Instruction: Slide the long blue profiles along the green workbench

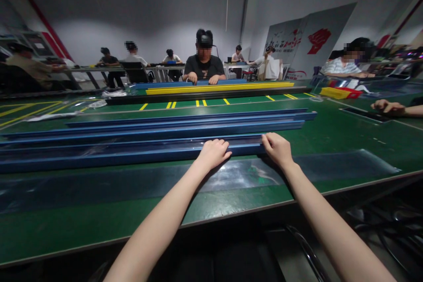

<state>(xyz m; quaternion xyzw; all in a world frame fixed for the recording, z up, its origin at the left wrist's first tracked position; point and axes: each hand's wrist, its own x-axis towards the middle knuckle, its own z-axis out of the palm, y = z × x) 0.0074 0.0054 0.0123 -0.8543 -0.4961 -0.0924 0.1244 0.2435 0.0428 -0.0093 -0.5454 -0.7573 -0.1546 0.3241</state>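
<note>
A long blue plastic channel strip (132, 152) lies across the table in front of me, with a clear film or cover in its groove. My left hand (214, 152) is closed over it, the thumb on its near side. At the strip's right end my right hand (276, 146) is curled round the tip, fingers closed. Nearer to me, under my forearms, a clear flat plastic sheet (109, 185) stretches along the green table (231, 216). Just beyond the strip, more blue channel strips (185, 130) lie roughly parallel to it.
Farther back lie a yellow strip (221, 88) and a black strip (205, 95). A person (204, 64) sits opposite, hands on a blue strip. On the right, another person's hand (388, 107) rests near a dark flat tablet-like object (363, 114), and a yellow-and-red tray (340, 92) stands behind.
</note>
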